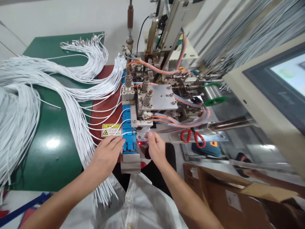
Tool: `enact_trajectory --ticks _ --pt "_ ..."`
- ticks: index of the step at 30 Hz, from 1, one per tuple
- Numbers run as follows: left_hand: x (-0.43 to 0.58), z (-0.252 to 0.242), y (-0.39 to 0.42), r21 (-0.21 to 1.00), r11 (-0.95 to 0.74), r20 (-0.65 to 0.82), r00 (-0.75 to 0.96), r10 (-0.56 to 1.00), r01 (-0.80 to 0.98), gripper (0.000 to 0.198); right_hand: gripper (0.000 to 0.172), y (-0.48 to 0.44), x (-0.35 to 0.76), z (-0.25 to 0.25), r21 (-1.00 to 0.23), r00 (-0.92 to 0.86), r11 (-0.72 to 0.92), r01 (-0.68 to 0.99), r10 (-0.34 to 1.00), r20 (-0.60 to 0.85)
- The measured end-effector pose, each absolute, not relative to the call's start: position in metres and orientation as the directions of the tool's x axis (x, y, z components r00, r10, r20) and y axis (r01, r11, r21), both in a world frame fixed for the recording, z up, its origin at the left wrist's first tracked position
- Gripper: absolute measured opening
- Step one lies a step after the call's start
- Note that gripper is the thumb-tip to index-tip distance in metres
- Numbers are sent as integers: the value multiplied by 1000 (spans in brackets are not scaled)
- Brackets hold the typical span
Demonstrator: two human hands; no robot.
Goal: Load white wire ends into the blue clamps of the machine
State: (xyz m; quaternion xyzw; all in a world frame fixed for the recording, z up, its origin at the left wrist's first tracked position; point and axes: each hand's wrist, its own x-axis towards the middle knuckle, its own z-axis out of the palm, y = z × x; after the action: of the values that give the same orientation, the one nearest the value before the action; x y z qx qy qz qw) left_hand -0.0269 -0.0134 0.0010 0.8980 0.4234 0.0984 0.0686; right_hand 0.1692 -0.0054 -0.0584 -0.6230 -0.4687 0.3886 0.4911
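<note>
Left hand: fingers flat and together on white wires, beside blue fixture. Right hand: fingertips pinched narrow; contents indiscernible. Red scissors right.

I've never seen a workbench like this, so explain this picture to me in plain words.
The view comes from a camera on the worker's head, looking down at two bare hands. The left hand lies flat, fingers at a row of blue blocks that white wires run to. The right hand reaches the front edge of the metal machine; whether its fingers pinch a wire I cannot tell. The wires spread in bundles over the green table. Red-handled scissors lie to the right.
</note>
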Motion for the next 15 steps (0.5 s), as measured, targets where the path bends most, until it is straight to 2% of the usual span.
enact_trajectory --ticks 2,4,5,8,11,13,15 --pt "-38 14 -22 251 -654 39 667 744 714 22 36 -8 173 -58 -987 271 -70 141 962 -30" --pt "-49 24 -32 322 -675 -141 738 659 664 15 37 -10 176 -57 -993 273 -65 102 961 -35" --pt "-54 27 -37 330 -672 -230 747 623 663 13 37 -11 177 -56 -994 269 -62 90 962 -36" --pt "-63 29 -45 280 -661 -313 717 623 696 17 38 -12 178 -53 -995 253 -57 81 967 -35" --pt "-60 25 -42 298 -672 -299 735 609 678 19 39 -13 178 -49 -995 252 -53 81 967 -31" --pt "-53 24 -36 373 -665 -229 759 610 647 21 39 -16 177 -46 -997 250 -42 61 968 -25" --pt "-44 24 -30 440 -607 -132 716 685 662 23 38 -21 177 -44 -1000 226 -21 15 974 -18"
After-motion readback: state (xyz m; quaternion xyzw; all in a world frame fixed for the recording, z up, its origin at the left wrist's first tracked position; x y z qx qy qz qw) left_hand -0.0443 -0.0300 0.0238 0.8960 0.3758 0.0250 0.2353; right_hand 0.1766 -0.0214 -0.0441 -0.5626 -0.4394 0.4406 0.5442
